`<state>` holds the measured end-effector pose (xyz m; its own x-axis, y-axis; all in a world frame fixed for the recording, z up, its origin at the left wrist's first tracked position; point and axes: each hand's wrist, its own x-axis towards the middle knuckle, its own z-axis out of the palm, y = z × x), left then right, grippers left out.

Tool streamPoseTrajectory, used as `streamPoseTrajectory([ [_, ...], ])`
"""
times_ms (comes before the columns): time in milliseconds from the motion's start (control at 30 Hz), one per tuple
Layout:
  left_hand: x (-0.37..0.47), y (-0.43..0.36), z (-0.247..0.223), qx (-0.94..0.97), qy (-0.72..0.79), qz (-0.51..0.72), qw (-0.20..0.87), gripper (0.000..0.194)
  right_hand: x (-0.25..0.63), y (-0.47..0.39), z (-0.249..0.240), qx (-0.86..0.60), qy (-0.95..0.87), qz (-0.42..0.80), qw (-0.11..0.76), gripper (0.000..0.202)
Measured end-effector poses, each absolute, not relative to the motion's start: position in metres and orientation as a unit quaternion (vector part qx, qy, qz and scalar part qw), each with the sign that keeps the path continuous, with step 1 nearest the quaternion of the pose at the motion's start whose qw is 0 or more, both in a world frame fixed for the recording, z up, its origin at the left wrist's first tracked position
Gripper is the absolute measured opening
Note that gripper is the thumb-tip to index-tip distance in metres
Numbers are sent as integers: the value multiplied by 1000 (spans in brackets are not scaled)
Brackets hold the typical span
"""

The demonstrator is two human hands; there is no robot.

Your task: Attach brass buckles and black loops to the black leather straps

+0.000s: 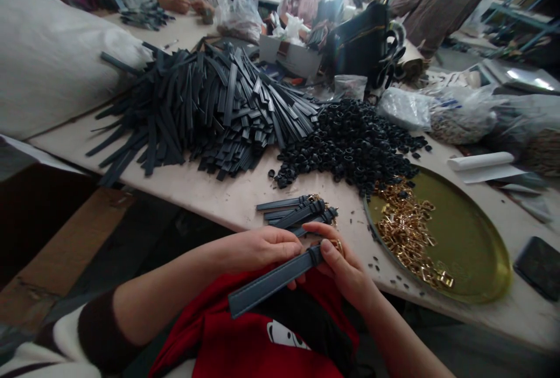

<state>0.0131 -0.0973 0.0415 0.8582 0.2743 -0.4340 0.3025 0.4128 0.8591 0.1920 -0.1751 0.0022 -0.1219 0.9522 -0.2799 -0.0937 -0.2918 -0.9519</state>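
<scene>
Currently holding one strap [271,287] in both hands, just off the surface's [231,203] near edge

Got it above the lap, tilted, plain end pointing down-left. Showing stitching along its edge, a loop [314,254] around it, and a gold buckle [338,244] partly hidden at the upper-right end. Have left hand [271,247] closed on the strap just beside the loop, right hand [350,267] clamped on the buckle end, thumb on top. Can't tell how left fingertips sit behind it.

Just beyond the hands, by the near edge: see buckled straps [295,214] in a small stack. Farther in, see a big heap of loose straps [210,98] spreading toward the left edge, touching a pile of loops [350,144]. By the near edge on the right, see a round tray [476,238] with loose gold buckles [406,232] on its left half, then a phone [540,267]. Toward the far edge, see a black bag [359,42].
</scene>
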Motion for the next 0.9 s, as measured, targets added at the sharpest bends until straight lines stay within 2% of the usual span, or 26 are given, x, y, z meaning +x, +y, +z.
streamPoseTrajectory([
  [167, 21, -117, 29, 589, 338, 45, 733, 29, 184, -185, 10, -506, -404, 621, 440, 36],
  [300, 26, -127, 20, 646, 319, 100, 686, 30, 179, -196, 7, -505, -434, 596, 449, 37],
  [400, 20, -123, 24, 603, 307, 46, 735, 30, 178, -200, 5, -509, -441, 591, 444, 38],
  [500, 10, -118, 35, 538, 271, -22, 798, 38, 179, -202, 5, -522, -472, 567, 428, 40],
  [567, 6, -120, 40, 545, 258, -42, 797, 39, 179, -204, 7, -533, -527, 522, 408, 41],
  [700, 7, -127, 47, 650, 303, -27, 697, 25, 172, -205, 8, -533, -595, 469, 376, 40],
  [800, 10, -118, 48, 723, 311, 0, 616, 27, 169, -189, 9, -548, -574, 478, 376, 40],
  [900, 17, -91, 40, 790, 357, 58, 495, 28, 177, -150, 9, -607, -616, 339, 370, 34],
])
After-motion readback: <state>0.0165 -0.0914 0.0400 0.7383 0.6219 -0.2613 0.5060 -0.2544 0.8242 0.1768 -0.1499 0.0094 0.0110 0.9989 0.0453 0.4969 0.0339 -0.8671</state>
